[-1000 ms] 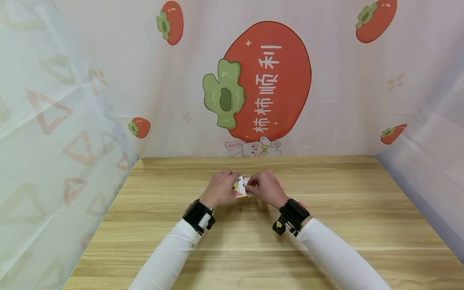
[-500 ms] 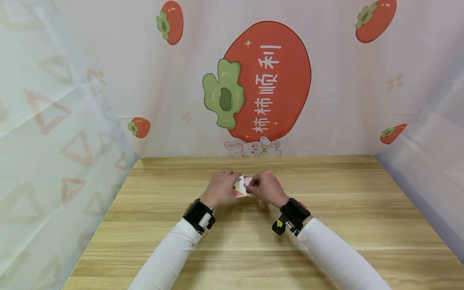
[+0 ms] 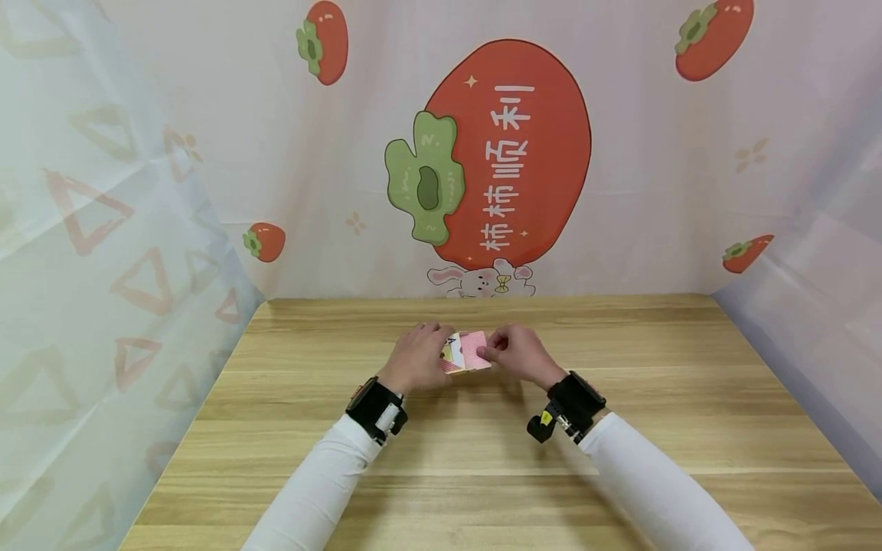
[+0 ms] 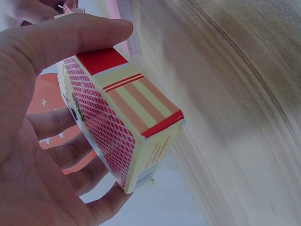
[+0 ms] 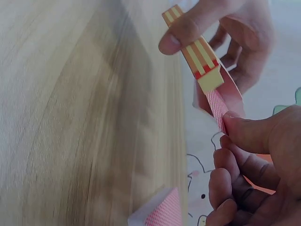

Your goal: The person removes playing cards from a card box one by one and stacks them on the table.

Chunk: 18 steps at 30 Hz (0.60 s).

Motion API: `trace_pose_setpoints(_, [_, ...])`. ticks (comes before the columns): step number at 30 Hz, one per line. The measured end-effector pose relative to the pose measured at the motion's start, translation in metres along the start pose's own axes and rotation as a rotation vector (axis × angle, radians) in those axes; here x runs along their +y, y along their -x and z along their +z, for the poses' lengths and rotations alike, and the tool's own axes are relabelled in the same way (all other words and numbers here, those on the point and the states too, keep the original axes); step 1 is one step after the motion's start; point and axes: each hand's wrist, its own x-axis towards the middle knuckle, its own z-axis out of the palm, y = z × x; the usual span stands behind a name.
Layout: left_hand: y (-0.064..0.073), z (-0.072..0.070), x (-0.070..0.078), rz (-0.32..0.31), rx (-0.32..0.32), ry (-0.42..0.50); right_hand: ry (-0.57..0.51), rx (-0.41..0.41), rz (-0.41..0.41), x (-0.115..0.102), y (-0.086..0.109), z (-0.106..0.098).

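My left hand [image 3: 416,358] grips a playing-card box [image 4: 106,122] by its sides, thumb on the striped narrow side and fingers underneath. The box has a red-patterned face, cream edges and a barcode on one end. In the head view its front shows a letter A. From its open end a playing card [image 3: 475,350] with a pink-red patterned back sticks partway out. My right hand [image 3: 521,353] pinches the card's outer edge between thumb and forefinger. The right wrist view shows the card [image 5: 217,107] emerging beside a raised cream flap [image 5: 211,81].
Low in the right wrist view, a pink-red patterned piece [image 5: 164,209] sits over the wooden table [image 3: 441,474]. A white curtain [image 3: 620,191] with printed persimmons hangs behind the table's far edge. Black wrist devices [image 3: 375,409] are strapped to both wrists.
My right hand has moved right, drawing the card partway out of the box. The left hand and box stay nearly still. The patterned piece behind the right hand has mostly dropped from the head view.
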Motion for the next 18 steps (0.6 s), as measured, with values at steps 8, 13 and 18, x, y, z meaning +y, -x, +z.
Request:
trace_pose_setpoints(8, [0.0012,0.0018,-0.0020,-0.007,0.008,0.003,0.000,0.012,0.044,0.0088,0.0041,-0.0045])
trace_pose_setpoints(13, [0.0013,0.0024,-0.0027,-0.014,0.007,0.004,0.014,0.002,0.056,0.0100,0.0052,-0.0055])
trace_pose_setpoints(18, [0.0022,0.0026,-0.0028,-0.020,-0.001,0.002,0.057,0.039,0.041,0.0060,0.0068,-0.0089])
